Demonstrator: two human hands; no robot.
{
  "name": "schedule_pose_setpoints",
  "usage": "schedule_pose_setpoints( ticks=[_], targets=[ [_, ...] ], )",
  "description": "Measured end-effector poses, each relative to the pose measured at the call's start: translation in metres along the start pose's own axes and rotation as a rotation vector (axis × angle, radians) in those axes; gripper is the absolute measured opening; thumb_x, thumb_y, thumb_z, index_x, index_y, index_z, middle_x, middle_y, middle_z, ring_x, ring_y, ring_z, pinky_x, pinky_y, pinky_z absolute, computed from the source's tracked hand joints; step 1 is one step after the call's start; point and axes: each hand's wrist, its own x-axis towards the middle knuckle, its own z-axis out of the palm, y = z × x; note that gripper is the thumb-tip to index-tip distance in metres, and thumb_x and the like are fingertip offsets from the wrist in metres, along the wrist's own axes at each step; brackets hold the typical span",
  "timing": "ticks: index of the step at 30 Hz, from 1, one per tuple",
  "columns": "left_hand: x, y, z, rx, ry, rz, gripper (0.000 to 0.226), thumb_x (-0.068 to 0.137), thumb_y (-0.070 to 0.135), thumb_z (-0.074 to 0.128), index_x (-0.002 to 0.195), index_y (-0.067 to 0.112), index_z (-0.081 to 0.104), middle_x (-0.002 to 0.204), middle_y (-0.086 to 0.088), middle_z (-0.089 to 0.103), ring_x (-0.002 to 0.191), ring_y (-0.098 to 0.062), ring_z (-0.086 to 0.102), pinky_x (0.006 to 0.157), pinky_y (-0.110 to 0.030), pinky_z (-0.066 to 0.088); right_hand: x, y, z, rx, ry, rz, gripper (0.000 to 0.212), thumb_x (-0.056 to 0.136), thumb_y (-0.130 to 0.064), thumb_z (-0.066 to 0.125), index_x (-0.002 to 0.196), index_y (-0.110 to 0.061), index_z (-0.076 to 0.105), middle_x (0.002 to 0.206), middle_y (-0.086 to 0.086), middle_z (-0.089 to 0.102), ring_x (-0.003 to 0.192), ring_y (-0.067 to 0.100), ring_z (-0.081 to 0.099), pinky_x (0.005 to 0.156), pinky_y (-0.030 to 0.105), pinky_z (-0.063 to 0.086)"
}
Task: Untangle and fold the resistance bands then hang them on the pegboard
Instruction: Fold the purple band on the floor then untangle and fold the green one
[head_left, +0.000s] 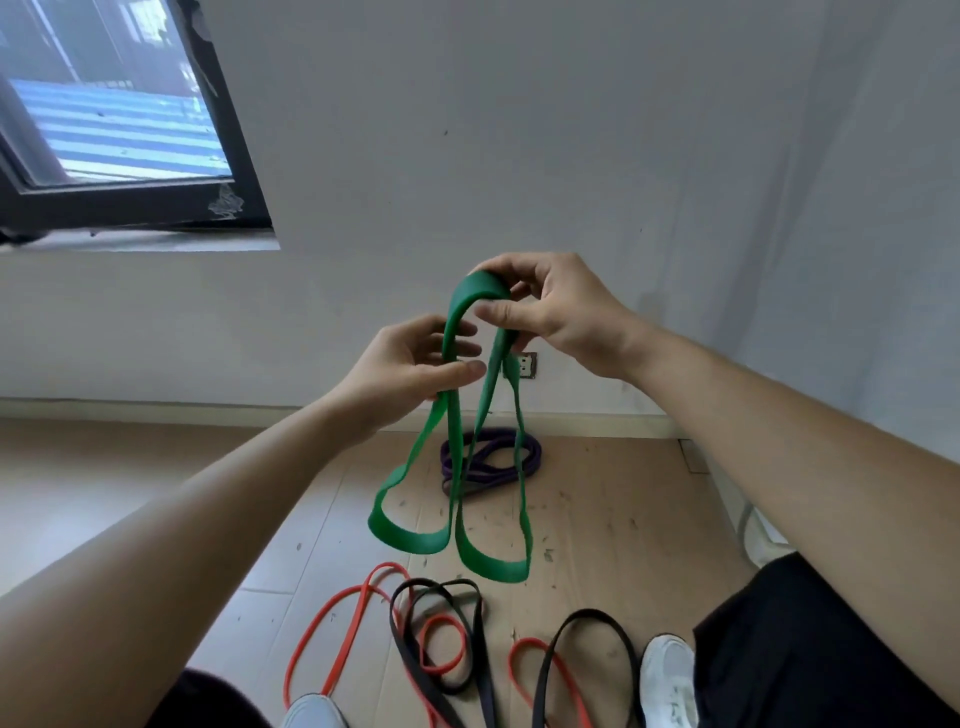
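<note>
both hands are raised in front of a pale wall, sharing one green resistance band (457, 467). the right hand (561, 312) pinches the top bend of the band between thumb and fingers, holding the fold uppermost. the left hand (410, 364), a little lower and beside it, has its thumb and fingers closed around one strand just under that bend. from the two hands the band hangs in doubled strands that end in two loops side by side, clear of the floor (623, 519), above its middle. on the floor near the far edge by the wall, a purple band (498, 457) lies coiled in a heap, partly behind the green strands. along the near edge of the floor, an orange-red band (332, 623) and a black band (436, 639) lie crossed over one another, still tangled; whether each colour is one band or several cannot be told. a white shoe (667, 675) sits at the near right, touching the black loop. a dark-framed window (130, 197) fills the upper left corner of the wall.
</note>
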Motion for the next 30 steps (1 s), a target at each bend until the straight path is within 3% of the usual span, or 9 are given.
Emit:
schedule_pose_setpoints(
  ticks=[4, 7, 9, 14, 19, 21, 25, 28, 30],
  targets=[
    [0.001, -0.005, 0.007, 0.056, 0.026, -0.006, 0.050, 0.081, 0.035, 0.082, 0.127, 0.026, 0.063, 0.115, 0.006, 0.073, 0.106, -0.008, 0.069, 0.090, -0.031, 0.059, 0.004, -0.004, -0.008, 0.043, 0.063, -0.015, 0.041, 0.084, -0.005, 0.080, 0.123, -0.008, 0.068, 0.102, 0.007, 0.070, 0.082, 0.009, 0.069, 0.063, 0.027, 0.058],
    [0.001, -0.005, 0.018, -0.039, -0.002, -0.022, 0.067, 0.077, 0.036, 0.085, 0.137, 0.025, 0.056, 0.122, 0.004, 0.071, 0.111, -0.009, 0.069, 0.089, -0.024, 0.057, 0.005, -0.007, -0.010, 0.107, 0.106, -0.032, 0.040, 0.080, -0.001, 0.082, 0.118, -0.003, 0.069, 0.098, 0.012, 0.072, 0.080, 0.013, 0.072, 0.060, 0.025, 0.056],
    [0.003, -0.003, 0.030, -0.093, -0.016, -0.026, 0.071, 0.076, 0.032, 0.088, 0.138, 0.025, 0.055, 0.121, 0.001, 0.072, 0.111, -0.013, 0.070, 0.090, -0.028, 0.058, 0.005, -0.010, -0.011, 0.141, 0.115, -0.060, 0.036, 0.080, 0.001, 0.082, 0.114, -0.002, 0.070, 0.095, 0.012, 0.073, 0.080, 0.015, 0.072, 0.060, 0.025, 0.057],
    [0.013, 0.010, 0.069, -0.197, 0.070, 0.037, 0.055, 0.076, 0.011, 0.088, 0.123, 0.020, 0.061, 0.107, -0.006, 0.075, 0.101, -0.019, 0.073, 0.081, -0.032, 0.062, 0.004, -0.020, -0.027, 0.288, 0.139, -0.107, 0.032, 0.084, 0.003, 0.076, 0.115, -0.001, 0.068, 0.095, 0.010, 0.072, 0.082, 0.018, 0.070, 0.064, 0.028, 0.058],
    [0.021, 0.018, 0.085, -0.186, 0.147, 0.096, 0.026, 0.082, -0.007, 0.074, 0.104, 0.005, 0.067, 0.096, -0.021, 0.071, 0.087, -0.031, 0.072, 0.076, -0.032, 0.063, 0.002, -0.022, -0.050, 0.495, 0.218, -0.103, 0.027, 0.086, 0.002, 0.073, 0.111, -0.005, 0.068, 0.092, 0.007, 0.071, 0.076, 0.017, 0.067, 0.058, 0.025, 0.054],
    [0.024, 0.017, 0.085, -0.173, 0.178, 0.111, 0.022, 0.083, -0.009, 0.069, 0.101, 0.004, 0.067, 0.093, -0.024, 0.068, 0.082, -0.031, 0.070, 0.073, -0.032, 0.063, -0.001, -0.021, -0.057, 0.566, 0.238, -0.089, 0.026, 0.084, -0.001, 0.072, 0.110, -0.006, 0.067, 0.091, 0.006, 0.071, 0.078, 0.017, 0.067, 0.058, 0.025, 0.055],
    [0.024, 0.018, 0.079, -0.145, 0.195, 0.126, 0.025, 0.083, 0.003, 0.065, 0.107, 0.009, 0.061, 0.099, -0.024, 0.068, 0.090, -0.039, 0.068, 0.074, -0.051, 0.063, -0.003, -0.020, -0.063, 0.634, 0.206, -0.076, 0.028, 0.086, -0.002, 0.070, 0.113, -0.005, 0.066, 0.094, 0.007, 0.070, 0.082, 0.018, 0.067, 0.061, 0.026, 0.058],
    [0.024, 0.021, 0.075, -0.161, 0.118, 0.104, 0.032, 0.089, -0.005, 0.059, 0.115, 0.014, 0.057, 0.099, -0.013, 0.075, 0.094, -0.025, 0.073, 0.082, -0.050, 0.062, -0.004, -0.018, -0.069, 0.645, 0.219, -0.075, 0.031, 0.082, -0.005, 0.072, 0.113, -0.006, 0.067, 0.094, 0.008, 0.070, 0.084, 0.019, 0.066, 0.060, 0.026, 0.059],
    [0.025, 0.021, 0.069, -0.129, 0.108, 0.101, 0.033, 0.087, 0.004, 0.064, 0.115, 0.018, 0.055, 0.099, -0.012, 0.073, 0.095, -0.026, 0.073, 0.084, -0.052, 0.061, -0.004, -0.015, -0.075, 0.651, 0.245, -0.067, 0.032, 0.081, -0.008, 0.072, 0.112, -0.007, 0.067, 0.095, 0.008, 0.070, 0.085, 0.019, 0.066, 0.060, 0.026, 0.059]
  ],
)
